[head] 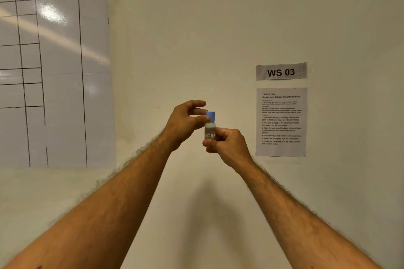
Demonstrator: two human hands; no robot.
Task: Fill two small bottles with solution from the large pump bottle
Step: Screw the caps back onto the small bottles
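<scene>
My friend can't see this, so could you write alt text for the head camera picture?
Two bare hands hold up a small bottle before a pale wall: right hand grips its base, left hand pinches its blue cap.

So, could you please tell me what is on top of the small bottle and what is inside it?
A blue cap sits on the small bottle, pinched by the left hand. Clear liquid shows through the glass. The right hand covers the base, and a label hides the lower part.
</scene>
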